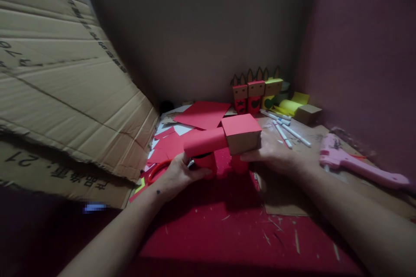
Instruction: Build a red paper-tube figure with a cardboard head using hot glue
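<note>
A red paper tube (204, 141) lies sideways against a small cardboard box (242, 141) with a red paper top. My left hand (180, 172) is closed at the tube's left end, its thumb across a darker red rounded piece below. My right hand (274, 153) grips the box from the right, fingers under its lower edge. Another red piece shows beneath the box; how these parts join is hidden. Scissors with a red handle (159, 171) lie beside my left hand, partly covered by it.
Several box-headed paper figures (256, 90) stand at the back. Right of them are a yellow paper roll (290, 107), white markers (294, 131) and a pink glue gun (360, 164). Red paper sheets (203, 114) lie behind my hands. A large cardboard panel (65, 73) leans at left.
</note>
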